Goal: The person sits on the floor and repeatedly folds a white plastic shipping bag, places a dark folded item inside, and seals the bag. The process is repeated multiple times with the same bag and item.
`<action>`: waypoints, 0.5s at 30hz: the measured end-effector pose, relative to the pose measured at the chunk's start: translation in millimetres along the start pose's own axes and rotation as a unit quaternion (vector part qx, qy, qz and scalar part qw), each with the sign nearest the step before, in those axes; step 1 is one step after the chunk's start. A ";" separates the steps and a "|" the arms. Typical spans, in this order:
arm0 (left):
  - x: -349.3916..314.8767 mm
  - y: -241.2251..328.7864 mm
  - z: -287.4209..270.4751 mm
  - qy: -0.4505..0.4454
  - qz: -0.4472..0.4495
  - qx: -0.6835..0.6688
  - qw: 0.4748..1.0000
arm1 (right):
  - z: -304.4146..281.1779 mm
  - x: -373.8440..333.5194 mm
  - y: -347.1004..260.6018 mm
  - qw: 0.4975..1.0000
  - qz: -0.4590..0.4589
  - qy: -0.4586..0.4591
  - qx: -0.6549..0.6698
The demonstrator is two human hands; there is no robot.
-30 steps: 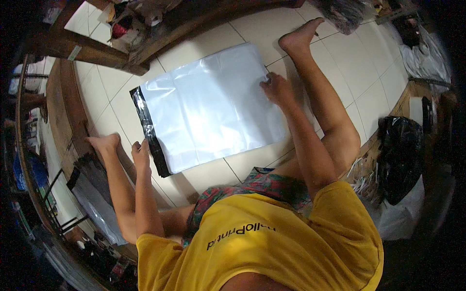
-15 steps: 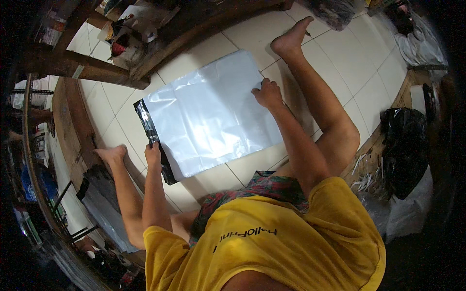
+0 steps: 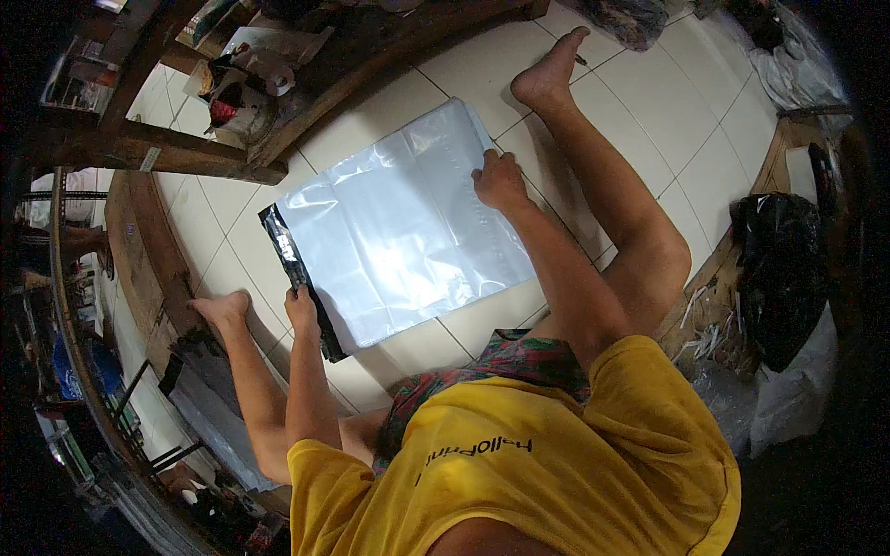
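A large, pale, glossy plastic mailing bag (image 3: pixel 399 222) lies flat on the floor tiles between my legs, with a black strip along its left edge. My left hand (image 3: pixel 301 310) is closed on the lower part of that strip, the fingertips at its outer side. At the opposite edge, my right hand (image 3: pixel 501 181) has its fingers curled over the bag's upper right border and grips it there. Light creases and bright reflections run over the sheet. Whether several bags are stacked cannot be made out.
A wooden frame (image 3: pixel 176 148) of a table or shelf borders the floor at upper left. On the right, a black plastic bag (image 3: pixel 783 278) rests beside clear plastic and scraps. Grey plastic sheets (image 3: pixel 218 408) lie beyond my left leg, and a dark plastic bundle (image 3: pixel 626 18) sits at the top.
The creases and reflections on the bag's surface have shifted. My right hand is slightly further left along with the bag's right edge, and the whole view has turned a little.
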State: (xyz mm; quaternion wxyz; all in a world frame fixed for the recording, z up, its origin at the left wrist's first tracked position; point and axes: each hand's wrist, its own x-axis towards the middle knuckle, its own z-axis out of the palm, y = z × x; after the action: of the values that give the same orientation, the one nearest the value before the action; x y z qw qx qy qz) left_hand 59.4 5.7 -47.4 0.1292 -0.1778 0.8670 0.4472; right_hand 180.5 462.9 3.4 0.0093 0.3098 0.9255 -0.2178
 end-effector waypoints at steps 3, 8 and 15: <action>1.3 -1.5 -2.7 -0.008 0.014 0.019 1.000 | -4.9 -4.3 -10.1 0.995 0.042 -0.036 0.088; 1.6 -2.8 -2.4 -0.008 0.007 0.003 1.000 | 23.2 -0.5 25.1 0.989 0.057 -0.015 0.139; -0.3 -1.1 -0.4 0.000 0.031 0.014 0.999 | 20.5 -16.4 10.9 0.994 -0.004 0.106 -0.001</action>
State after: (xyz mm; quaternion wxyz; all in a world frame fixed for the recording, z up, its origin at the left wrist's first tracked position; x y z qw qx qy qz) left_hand 60.1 4.9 -47.9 0.1176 -0.1486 0.8781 0.4393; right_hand 197.6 453.0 -17.0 -0.0898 0.3273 0.9228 -0.1822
